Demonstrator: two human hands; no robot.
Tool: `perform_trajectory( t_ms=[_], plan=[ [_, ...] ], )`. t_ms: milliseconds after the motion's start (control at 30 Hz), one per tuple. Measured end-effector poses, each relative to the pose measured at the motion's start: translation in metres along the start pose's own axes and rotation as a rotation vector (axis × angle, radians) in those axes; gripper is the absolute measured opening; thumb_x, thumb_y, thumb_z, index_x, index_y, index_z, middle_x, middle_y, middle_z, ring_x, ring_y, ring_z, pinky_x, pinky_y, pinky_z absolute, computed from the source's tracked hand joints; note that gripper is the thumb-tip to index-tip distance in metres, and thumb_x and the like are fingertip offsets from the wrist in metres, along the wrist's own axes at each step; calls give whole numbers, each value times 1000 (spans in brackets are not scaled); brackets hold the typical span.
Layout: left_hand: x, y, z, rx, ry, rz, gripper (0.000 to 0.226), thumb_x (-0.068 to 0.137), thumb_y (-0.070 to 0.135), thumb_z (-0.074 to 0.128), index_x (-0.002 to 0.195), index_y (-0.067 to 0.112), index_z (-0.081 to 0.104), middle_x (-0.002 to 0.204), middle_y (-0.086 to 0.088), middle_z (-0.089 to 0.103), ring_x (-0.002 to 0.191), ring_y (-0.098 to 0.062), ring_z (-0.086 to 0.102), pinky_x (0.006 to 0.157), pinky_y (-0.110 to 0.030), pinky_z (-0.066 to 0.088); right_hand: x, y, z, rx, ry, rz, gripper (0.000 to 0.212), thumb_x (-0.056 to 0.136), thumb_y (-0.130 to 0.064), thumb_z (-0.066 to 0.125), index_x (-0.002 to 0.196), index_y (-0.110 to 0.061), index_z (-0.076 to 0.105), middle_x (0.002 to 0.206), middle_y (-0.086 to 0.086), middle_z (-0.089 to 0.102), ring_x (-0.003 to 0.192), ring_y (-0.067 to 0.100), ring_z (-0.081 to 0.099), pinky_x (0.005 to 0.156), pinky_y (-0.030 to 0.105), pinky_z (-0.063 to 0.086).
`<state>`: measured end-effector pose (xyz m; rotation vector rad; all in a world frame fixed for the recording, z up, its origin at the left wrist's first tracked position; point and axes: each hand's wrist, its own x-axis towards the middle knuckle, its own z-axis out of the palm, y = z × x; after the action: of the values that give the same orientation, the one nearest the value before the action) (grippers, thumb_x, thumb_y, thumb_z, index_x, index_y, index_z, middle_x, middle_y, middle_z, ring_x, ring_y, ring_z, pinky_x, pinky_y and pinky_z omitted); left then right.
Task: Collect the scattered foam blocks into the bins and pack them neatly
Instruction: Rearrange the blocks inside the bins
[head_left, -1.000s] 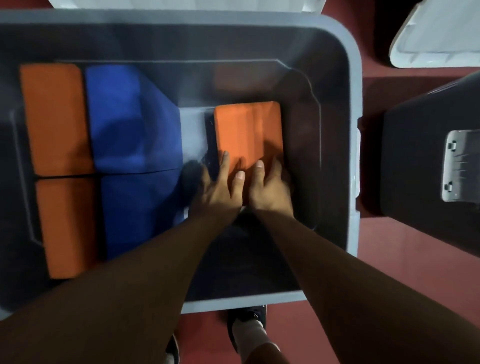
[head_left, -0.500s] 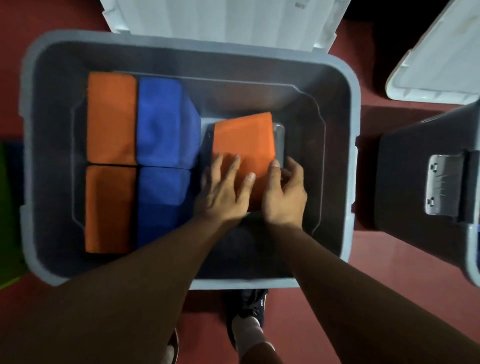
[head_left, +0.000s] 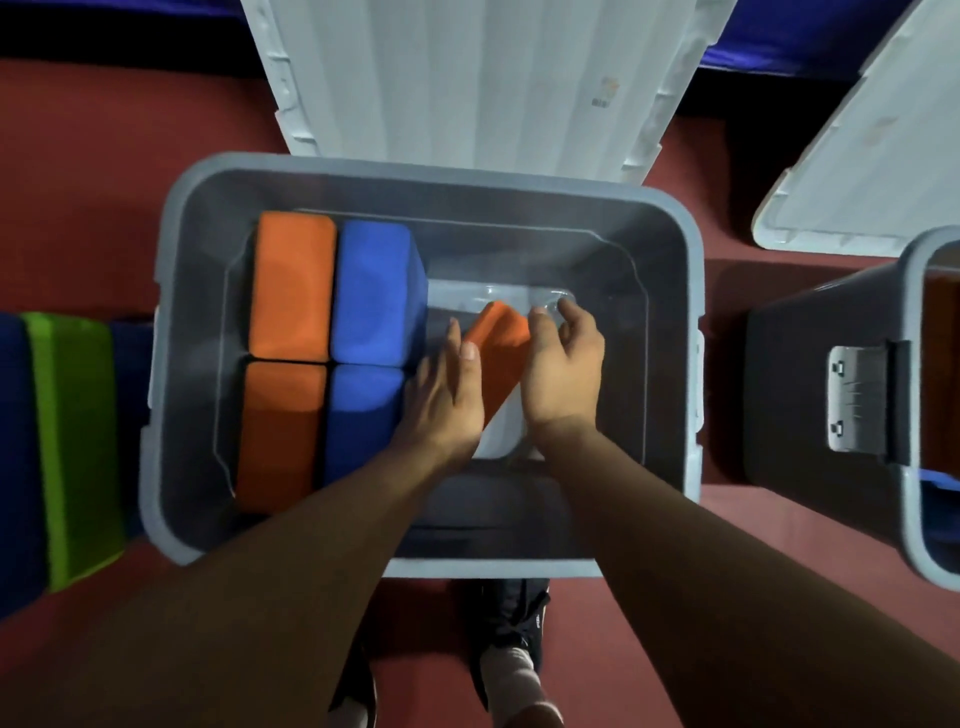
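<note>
**Orange block tilted in the grey bin on a red floor**

A dull red floor (head_left: 104, 182) runs under everything. At the grey bin's (head_left: 156, 415) 9 o'clock lies a green foam block (head_left: 72, 441). Inside, along the 9 o'clock wall, sit two orange blocks (head_left: 291, 286) and two blue blocks (head_left: 371, 291), packed touching. The left hand (head_left: 441, 400) lays straight fingers on the tilted orange block (head_left: 498, 353) mid-bin; the right hand (head_left: 563, 374) curls over its other edge. The open lid (head_left: 467, 78) stands at 12 o'clock, and a second bin (head_left: 810, 389) at 3 o'clock.
</note>
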<state>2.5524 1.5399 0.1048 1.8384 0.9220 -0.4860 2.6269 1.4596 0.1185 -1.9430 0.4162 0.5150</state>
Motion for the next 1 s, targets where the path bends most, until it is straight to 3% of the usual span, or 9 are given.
perform_trajectory(
  t_ms=[133,267,367,467,533,633,767,933,1000],
  plan=[
    [5,6,14,58,35,34,55,105,55,6,159,46,-5,170,6,-6,156,-21,1,123,-47,5,-4,23,5,-27,-93,66,60,106,-47,41,161,-28,25,158,3,39,138,14,43,119,35,30],
    [8,5,17,72,23,121,53,106,54,8,157,51,-2,170,4,-1,156,-22,6,125,-51,11,-8,33,5,34,-155,110,64,109,-45,34,162,-37,-2,147,-17,32,123,-1,34,101,18,25],
    [14,0,10,41,-4,221,58,104,58,8,160,45,9,167,1,18,153,-18,19,124,-48,20,-2,27,3,41,-182,76,61,109,-42,36,162,-38,6,143,-21,37,128,2,44,103,18,28],
    [17,7,-2,84,66,235,72,92,70,3,159,46,14,157,2,33,143,-22,37,118,-46,32,4,17,1,-49,-272,-5,54,107,-48,37,159,-44,21,139,-15,53,108,-7,54,98,17,36],
    [17,16,-13,238,191,269,75,92,68,0,159,42,21,144,0,46,130,-26,47,110,-45,35,10,5,3,-99,-311,-42,52,107,-50,37,157,-47,24,131,-19,52,96,-15,54,92,12,38],
    [23,18,-28,544,356,325,73,97,60,-6,158,38,27,135,5,56,131,-25,40,102,-46,24,17,-6,11,-89,-356,-78,52,108,-50,35,158,-48,22,152,-14,47,127,1,52,112,29,40],
    [36,0,-41,664,369,337,64,100,54,3,159,40,23,152,7,47,149,-27,23,111,-51,16,24,-5,30,-97,-381,-130,52,109,-47,33,159,-44,20,159,-11,40,140,7,44,119,35,35],
    [43,-36,-35,711,456,350,60,103,51,13,160,35,23,169,1,15,156,-20,9,122,-55,12,21,20,56,-165,-418,-220,59,108,-48,28,162,-35,9,168,-2,22,150,10,28,124,39,26],
    [47,-42,-31,736,504,368,60,105,48,12,161,30,21,169,-3,12,156,-20,9,123,-54,13,20,21,63,-156,-450,-203,61,108,-49,27,162,-36,3,168,-1,20,150,11,27,125,38,24]
  ],
)
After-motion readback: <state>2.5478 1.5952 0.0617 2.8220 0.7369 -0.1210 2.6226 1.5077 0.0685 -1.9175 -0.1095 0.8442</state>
